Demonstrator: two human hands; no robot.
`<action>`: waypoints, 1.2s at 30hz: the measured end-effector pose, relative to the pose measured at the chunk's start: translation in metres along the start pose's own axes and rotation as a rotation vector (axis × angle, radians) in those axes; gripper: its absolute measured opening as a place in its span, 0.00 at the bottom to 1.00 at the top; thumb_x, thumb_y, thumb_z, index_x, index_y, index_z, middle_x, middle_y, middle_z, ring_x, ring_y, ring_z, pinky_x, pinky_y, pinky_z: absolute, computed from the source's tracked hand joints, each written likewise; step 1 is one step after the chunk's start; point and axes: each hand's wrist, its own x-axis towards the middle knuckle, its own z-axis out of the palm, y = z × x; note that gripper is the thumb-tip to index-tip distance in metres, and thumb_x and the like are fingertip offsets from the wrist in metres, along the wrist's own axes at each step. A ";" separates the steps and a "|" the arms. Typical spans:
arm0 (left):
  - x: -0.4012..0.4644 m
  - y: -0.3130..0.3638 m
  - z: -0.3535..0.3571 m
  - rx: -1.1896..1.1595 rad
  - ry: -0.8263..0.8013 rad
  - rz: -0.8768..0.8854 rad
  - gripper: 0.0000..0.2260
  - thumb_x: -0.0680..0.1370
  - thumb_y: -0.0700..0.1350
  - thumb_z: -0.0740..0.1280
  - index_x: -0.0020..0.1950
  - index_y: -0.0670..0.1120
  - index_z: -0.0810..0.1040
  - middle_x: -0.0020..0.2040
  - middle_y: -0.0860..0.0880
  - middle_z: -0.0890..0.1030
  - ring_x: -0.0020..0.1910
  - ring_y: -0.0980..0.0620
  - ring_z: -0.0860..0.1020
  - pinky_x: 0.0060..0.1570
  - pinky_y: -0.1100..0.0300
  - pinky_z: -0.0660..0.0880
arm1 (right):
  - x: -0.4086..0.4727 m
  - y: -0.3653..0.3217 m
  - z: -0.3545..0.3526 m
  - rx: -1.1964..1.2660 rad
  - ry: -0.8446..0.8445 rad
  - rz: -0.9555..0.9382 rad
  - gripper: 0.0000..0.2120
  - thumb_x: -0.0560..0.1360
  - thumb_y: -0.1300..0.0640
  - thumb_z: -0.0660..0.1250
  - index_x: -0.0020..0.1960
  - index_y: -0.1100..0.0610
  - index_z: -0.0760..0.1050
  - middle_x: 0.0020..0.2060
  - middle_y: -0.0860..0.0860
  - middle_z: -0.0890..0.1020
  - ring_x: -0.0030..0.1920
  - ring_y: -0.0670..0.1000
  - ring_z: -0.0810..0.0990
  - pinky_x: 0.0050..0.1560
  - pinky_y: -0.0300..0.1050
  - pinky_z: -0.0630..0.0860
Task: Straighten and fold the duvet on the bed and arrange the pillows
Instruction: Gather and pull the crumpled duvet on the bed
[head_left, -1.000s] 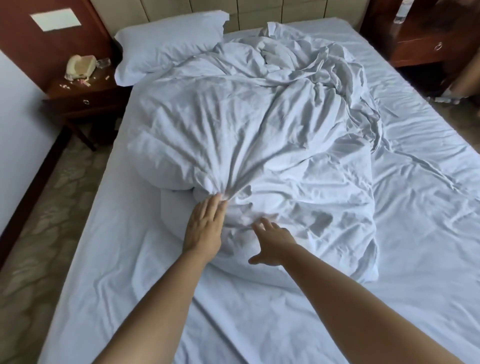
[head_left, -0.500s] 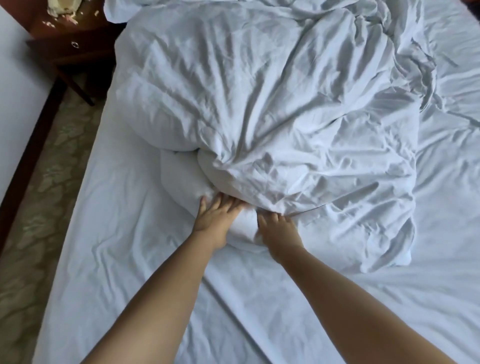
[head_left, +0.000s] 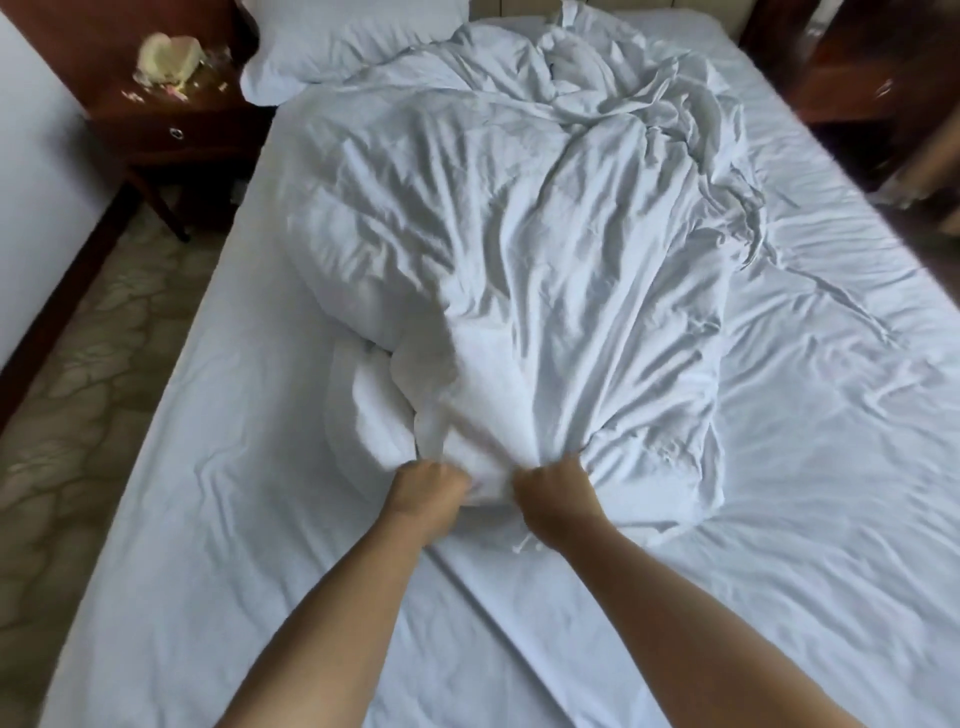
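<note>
A crumpled white duvet (head_left: 545, 249) lies heaped across the middle of the bed (head_left: 218, 467), which is covered by a wrinkled white sheet. My left hand (head_left: 428, 496) and my right hand (head_left: 556, 499) are side by side at the duvet's near edge, each closed on a bunch of its fabric. The cloth fans out in tight creases from both grips. One white pillow (head_left: 343, 41) lies at the head of the bed on the left, partly under the duvet's far end.
A dark wooden nightstand (head_left: 171, 124) with a pale telephone (head_left: 169, 54) stands at the left of the bed head. Another dark wooden cabinet (head_left: 862, 78) is at the far right. Patterned floor (head_left: 67, 405) runs along the bed's left side beside a white wall.
My hands went from flat against the duvet's near edge to closed fists gripping it. The gathered edge now sits nearer to me, and the view has tilted back up toward the bed head.
</note>
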 end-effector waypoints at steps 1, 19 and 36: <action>-0.019 0.013 -0.001 -0.035 -0.004 -0.015 0.12 0.79 0.40 0.57 0.58 0.45 0.77 0.56 0.43 0.80 0.57 0.40 0.78 0.54 0.51 0.74 | -0.014 0.000 -0.005 -0.012 0.026 -0.016 0.14 0.44 0.57 0.79 0.21 0.57 0.75 0.17 0.51 0.74 0.17 0.49 0.74 0.27 0.35 0.69; -0.268 0.083 -0.088 -0.126 0.090 -0.093 0.15 0.77 0.40 0.57 0.62 0.42 0.75 0.64 0.41 0.75 0.62 0.41 0.74 0.56 0.54 0.71 | -0.250 -0.080 -0.100 -0.145 0.209 0.103 0.19 0.83 0.55 0.50 0.61 0.58 0.76 0.58 0.57 0.80 0.58 0.59 0.78 0.58 0.47 0.69; -0.316 0.129 -0.131 -0.290 0.159 -0.188 0.12 0.77 0.42 0.58 0.59 0.45 0.74 0.62 0.41 0.75 0.59 0.41 0.75 0.55 0.54 0.72 | -0.322 -0.049 -0.149 -0.086 0.249 0.041 0.16 0.81 0.58 0.51 0.60 0.59 0.75 0.57 0.58 0.79 0.58 0.60 0.78 0.57 0.49 0.71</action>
